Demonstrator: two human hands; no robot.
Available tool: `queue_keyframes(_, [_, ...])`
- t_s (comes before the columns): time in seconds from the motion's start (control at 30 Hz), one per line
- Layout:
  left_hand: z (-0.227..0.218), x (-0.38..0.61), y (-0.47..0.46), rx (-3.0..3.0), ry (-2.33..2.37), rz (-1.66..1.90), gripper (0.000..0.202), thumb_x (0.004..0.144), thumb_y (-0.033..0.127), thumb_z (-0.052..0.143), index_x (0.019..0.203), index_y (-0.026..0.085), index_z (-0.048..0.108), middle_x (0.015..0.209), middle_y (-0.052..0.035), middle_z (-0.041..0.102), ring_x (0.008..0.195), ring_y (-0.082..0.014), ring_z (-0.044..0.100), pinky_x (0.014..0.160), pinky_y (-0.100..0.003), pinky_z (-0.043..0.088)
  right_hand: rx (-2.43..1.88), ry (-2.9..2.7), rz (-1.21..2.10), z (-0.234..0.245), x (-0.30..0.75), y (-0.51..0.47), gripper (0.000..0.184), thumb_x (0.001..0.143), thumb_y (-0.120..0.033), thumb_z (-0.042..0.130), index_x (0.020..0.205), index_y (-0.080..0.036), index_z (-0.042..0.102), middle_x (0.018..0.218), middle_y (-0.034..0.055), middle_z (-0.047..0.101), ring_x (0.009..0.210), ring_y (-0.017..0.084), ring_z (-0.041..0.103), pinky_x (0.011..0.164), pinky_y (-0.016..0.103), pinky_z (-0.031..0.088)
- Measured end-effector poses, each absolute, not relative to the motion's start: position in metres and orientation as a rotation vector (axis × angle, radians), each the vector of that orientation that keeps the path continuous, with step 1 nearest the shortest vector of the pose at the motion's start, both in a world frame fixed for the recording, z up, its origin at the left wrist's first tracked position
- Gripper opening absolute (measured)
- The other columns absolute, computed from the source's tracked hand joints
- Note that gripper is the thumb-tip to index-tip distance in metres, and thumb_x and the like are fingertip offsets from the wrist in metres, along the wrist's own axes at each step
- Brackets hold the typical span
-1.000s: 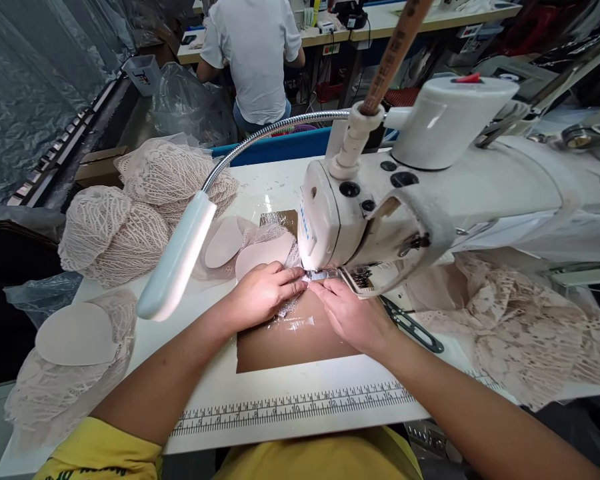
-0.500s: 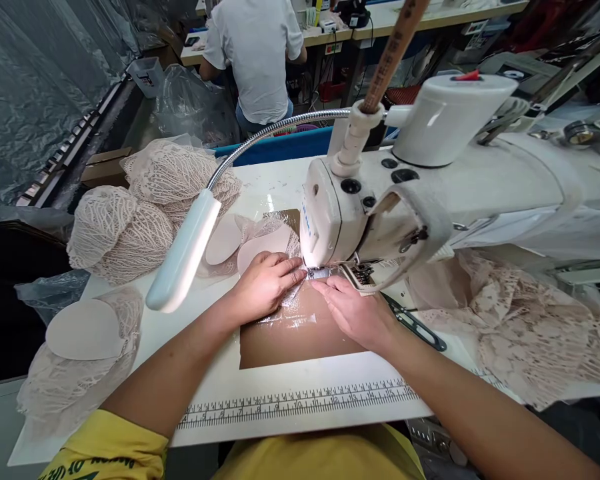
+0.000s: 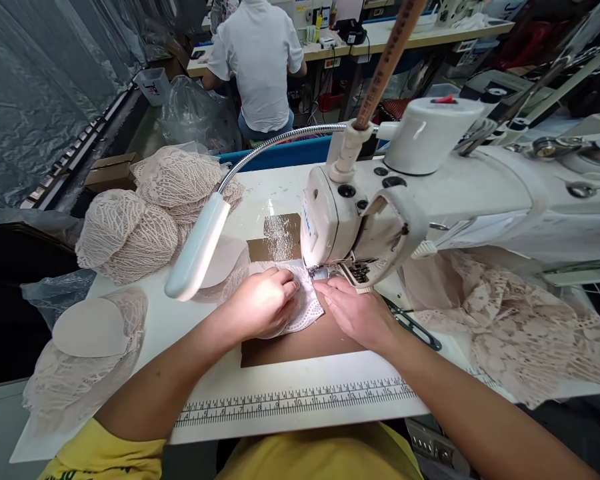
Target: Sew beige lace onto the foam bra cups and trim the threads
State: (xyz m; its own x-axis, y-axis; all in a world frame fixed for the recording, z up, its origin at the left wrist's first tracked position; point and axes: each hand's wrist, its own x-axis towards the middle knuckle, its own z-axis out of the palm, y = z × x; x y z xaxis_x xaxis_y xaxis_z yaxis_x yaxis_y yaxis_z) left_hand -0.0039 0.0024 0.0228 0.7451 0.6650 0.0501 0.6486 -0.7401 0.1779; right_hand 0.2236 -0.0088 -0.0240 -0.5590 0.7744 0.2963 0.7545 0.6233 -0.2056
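At the white sewing machine (image 3: pixel 330 213), my left hand (image 3: pixel 265 303) has its fingers curled over a piece of pale lace fabric (image 3: pixel 305 310), gripping it just left of the presser foot (image 3: pixel 316 272). The lace bears small holes and lies on a smooth brown sheet (image 3: pixel 280 355) on the table. Right of the foot, my right hand (image 3: pixel 355 312) rests with fingers stretched out and fingertips close to the needle area. Its thumb is hidden. I see no fabric held in it. A pale cup-shaped pad (image 3: pixel 223 263) with lace lies beyond my left wrist.
Lace bundles (image 3: pixel 130 227) and another padded lace piece (image 3: pixel 90 330) lie at left. The lamp (image 3: pixel 197 247) hangs above my left forearm. Dark scissors-like tool (image 3: pixel 415 328) and heaped lace (image 3: pixel 535 320) lie at right. A printed ruler (image 3: pixel 300 403) runs along the front. A person (image 3: pixel 260 63) sits ahead.
My left hand has curled and drawn back slightly towards me, with perforated lace now spread beside it. The pads beyond have shifted, baring more brown sheet. My right hand has barely moved.
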Motion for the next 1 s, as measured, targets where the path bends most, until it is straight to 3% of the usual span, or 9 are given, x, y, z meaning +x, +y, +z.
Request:
queue_keyframes(0.2, [0.011,0.008,0.0,2.839,1.067,0.244,0.035,0.096,0.028,0.04,0.118,0.011,0.06,0.122,-0.0149,0.06,0.096,-0.0245,0.056,0.082,-0.04,0.051,-1.184,-2.506,0.061,-0.018,0.222,-0.009,0.034,0.091,-0.018,0.044,0.118,-0.022,0.063,0.092,0.0047,0.068,0.067,0.014,0.057,0.059,0.025,0.041])
queue_keyframes(0.53, [0.006,0.01,-0.003,2.826,1.092,0.203,0.038,0.095,0.028,0.041,0.127,0.011,0.056,0.133,-0.0122,0.055,0.1,-0.0262,0.053,0.083,-0.041,0.049,-1.176,-2.529,0.089,-0.016,0.222,-0.009,0.029,0.09,-0.017,0.045,0.107,-0.021,0.068,0.081,0.0034,0.065,0.061,0.013,0.051,0.056,0.026,0.035])
queue_keyframes(0.87, [0.009,0.005,0.003,2.779,1.089,0.153,0.044,0.095,0.031,0.04,0.132,0.01,0.052,0.136,-0.0138,0.051,0.103,-0.0279,0.052,0.087,-0.044,0.047,-1.198,-2.569,0.14,-0.016,0.222,-0.009,0.033,0.088,-0.015,0.046,0.114,-0.021,0.066,0.085,0.0045,0.066,0.067,0.014,0.054,0.06,0.025,0.038])
queue_keyframes(1.0, [0.029,0.003,-0.007,2.718,1.006,0.043,0.054,0.085,0.042,0.056,0.129,0.01,0.053,0.133,-0.0155,0.052,0.103,-0.0293,0.052,0.087,-0.043,0.048,-1.258,-2.555,0.187,-0.02,0.223,-0.01,0.04,0.088,-0.014,0.044,0.122,-0.022,0.062,0.096,0.0054,0.067,0.071,0.014,0.058,0.063,0.025,0.043])
